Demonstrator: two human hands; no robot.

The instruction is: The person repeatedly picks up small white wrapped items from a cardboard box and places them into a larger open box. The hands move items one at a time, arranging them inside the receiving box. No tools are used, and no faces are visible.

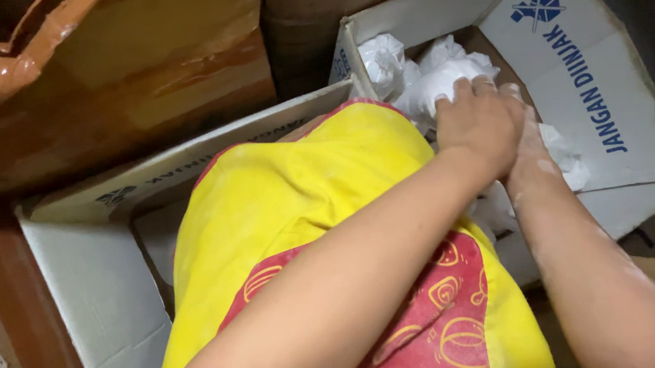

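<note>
Left hand (480,121) seen from the back at upper right of centre, fingers curled down and pressing onto crumpled white paper (433,78); whether closed around a wad or only resting on top cannot be told. Right hand (529,158) mostly hidden beneath and behind the left one, only its wrist and outer edge showing, pushed down into the same paper; how far open, and whether holding anything, cannot be told. Both forearms running in from the bottom edge, the right one dusted with pale powder. White paper bunched in loose balls, filling the open cardboard box (599,94) in the upper right of the frame, with more scraps just right of the wrists. Box flaps folded outward, white, with blue print on the right flap. Directly under the left forearm, through the centre and lower middle, a yellow cloth (289,196) with a red patterned panel, draped and rounded. Beside and beneath the cloth at left, a second white cardboard box (99,302), open, its near wall in the lower left. Across the upper left, a glossy brown wrapped bundle (94,86), creased and shiny, just behind the second box.
</note>
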